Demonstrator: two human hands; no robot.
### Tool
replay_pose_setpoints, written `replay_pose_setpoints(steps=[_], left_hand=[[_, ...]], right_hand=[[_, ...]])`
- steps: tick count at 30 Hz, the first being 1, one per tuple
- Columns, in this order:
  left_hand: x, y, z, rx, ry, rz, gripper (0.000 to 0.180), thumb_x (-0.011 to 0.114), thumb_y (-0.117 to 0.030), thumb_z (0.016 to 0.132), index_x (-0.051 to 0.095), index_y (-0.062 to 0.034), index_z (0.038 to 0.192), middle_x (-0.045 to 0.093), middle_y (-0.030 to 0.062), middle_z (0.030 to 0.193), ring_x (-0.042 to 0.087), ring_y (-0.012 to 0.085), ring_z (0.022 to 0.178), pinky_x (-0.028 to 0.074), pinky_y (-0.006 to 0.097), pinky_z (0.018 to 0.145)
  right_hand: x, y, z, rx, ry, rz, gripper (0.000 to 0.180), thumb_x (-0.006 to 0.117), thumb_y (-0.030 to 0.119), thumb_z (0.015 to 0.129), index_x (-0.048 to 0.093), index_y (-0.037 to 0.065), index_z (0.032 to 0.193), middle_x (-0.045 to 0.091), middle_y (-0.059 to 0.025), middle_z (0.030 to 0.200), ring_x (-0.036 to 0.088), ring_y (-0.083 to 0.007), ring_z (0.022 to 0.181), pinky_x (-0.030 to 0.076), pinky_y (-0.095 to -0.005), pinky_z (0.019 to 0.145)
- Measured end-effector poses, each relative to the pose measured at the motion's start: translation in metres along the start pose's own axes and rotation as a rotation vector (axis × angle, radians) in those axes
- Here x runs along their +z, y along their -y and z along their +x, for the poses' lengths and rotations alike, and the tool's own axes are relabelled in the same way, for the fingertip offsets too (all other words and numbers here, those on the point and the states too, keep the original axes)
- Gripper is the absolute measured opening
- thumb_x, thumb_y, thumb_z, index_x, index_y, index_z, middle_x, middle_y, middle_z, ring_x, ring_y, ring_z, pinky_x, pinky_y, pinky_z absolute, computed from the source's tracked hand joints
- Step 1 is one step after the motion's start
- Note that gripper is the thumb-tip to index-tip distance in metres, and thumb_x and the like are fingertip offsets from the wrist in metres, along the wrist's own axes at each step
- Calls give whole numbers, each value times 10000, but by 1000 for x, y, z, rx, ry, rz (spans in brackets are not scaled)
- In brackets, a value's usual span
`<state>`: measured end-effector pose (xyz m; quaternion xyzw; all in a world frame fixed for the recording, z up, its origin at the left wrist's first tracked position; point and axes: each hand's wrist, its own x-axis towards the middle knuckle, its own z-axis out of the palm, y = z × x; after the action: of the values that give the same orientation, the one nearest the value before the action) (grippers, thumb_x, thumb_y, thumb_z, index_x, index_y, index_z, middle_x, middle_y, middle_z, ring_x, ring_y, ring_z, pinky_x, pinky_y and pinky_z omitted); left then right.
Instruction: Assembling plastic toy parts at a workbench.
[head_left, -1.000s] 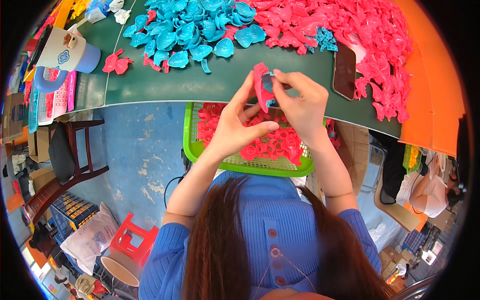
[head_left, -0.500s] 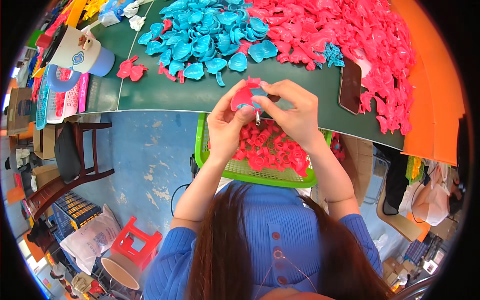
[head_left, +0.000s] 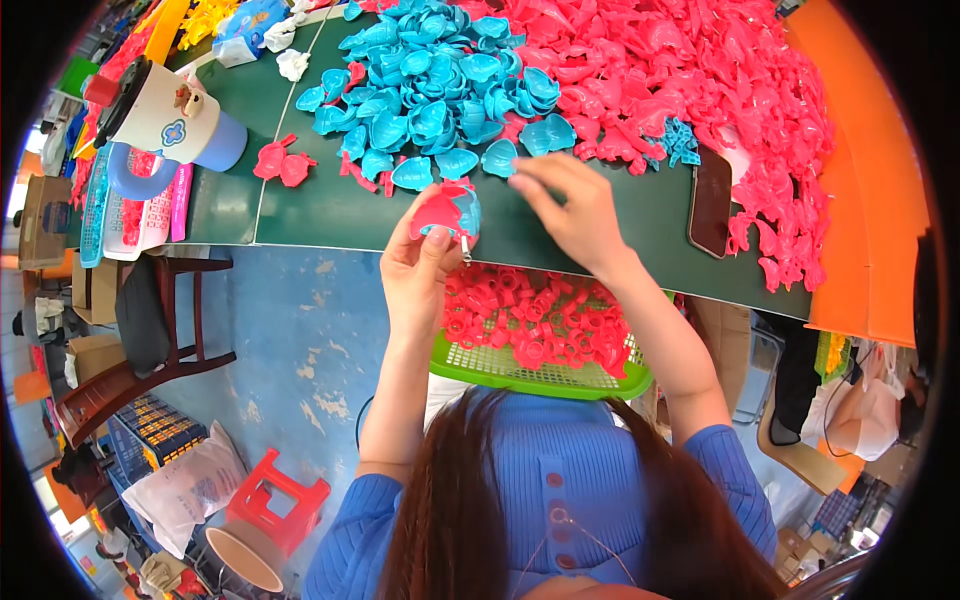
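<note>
Left hand (head_left: 408, 278): I see it gripping the pink-and-blue part (head_left: 436, 215), raised over the near edge of the table (head_left: 340, 225).
Right hand (head_left: 578, 212): thumb and forefinger at the rim of a blue shell (head_left: 497, 157); I cannot tell whether they grip it.
Blue pile (head_left: 425, 85): on the table, beside the pink pile (head_left: 690, 65).
Basket (head_left: 478, 366): green, holding pink rings (head_left: 535, 312), below the table edge.

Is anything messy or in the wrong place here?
Yes, a little. Two red pieces lie beside the mug, away from the big red pile. The blue floor also looks worn, with pale patches.
</note>
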<state>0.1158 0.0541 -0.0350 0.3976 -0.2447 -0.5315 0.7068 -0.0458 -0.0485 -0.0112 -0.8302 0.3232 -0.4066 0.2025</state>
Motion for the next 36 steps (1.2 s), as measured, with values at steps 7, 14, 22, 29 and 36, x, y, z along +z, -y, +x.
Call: replay_pose_setpoints(steps=[7, 14, 22, 29, 36], left_hand=[[-2, 5, 3, 1, -2, 11, 443, 545, -146, 899, 404, 10, 1288, 523, 153, 1198, 591, 297, 1011, 514, 374, 859], [1, 6, 3, -54, 11, 7, 461, 608, -119, 864, 443, -1, 1277, 576, 72, 1065, 576, 127, 917, 507, 301, 812], [17, 9, 3, -43, 44, 34, 455, 607, -111, 863, 447, -4, 1275, 581, 69, 1066, 581, 123, 909, 504, 279, 805], [15, 10, 1, -100, 68, 41, 465, 600, -133, 871, 433, -7, 1286, 582, 95, 1092, 598, 149, 923, 510, 296, 811], [15, 7, 4, -297, 214, -133, 461, 573, -210, 889, 427, -5, 1275, 587, 122, 1104, 615, 229, 966, 519, 378, 845]], right_hand=[[10, -32, 45, -79, 76, -601, 240, 712, 188, 676, 657, 84, 885, 496, -42, 823, 512, -203, 865, 359, -356, 705], [-3, -27, 36, -66, 222, -652, 342, 736, 247, 627, 646, 103, 924, 531, -27, 897, 504, -186, 914, 336, -364, 740], [-9, -26, 38, 60, 286, -550, 361, 738, 264, 645, 644, 95, 951, 636, -32, 868, 522, -178, 878, 316, -355, 836], [-37, -38, 42, 398, 289, 226, 431, 784, 225, 657, 644, 50, 1025, 646, -52, 966, 568, -148, 938, 408, -323, 859], [-56, 4, 21, 192, 262, 497, 410, 755, 44, 653, 632, -4, 1041, 636, -79, 1049, 583, -171, 983, 433, -308, 897]])
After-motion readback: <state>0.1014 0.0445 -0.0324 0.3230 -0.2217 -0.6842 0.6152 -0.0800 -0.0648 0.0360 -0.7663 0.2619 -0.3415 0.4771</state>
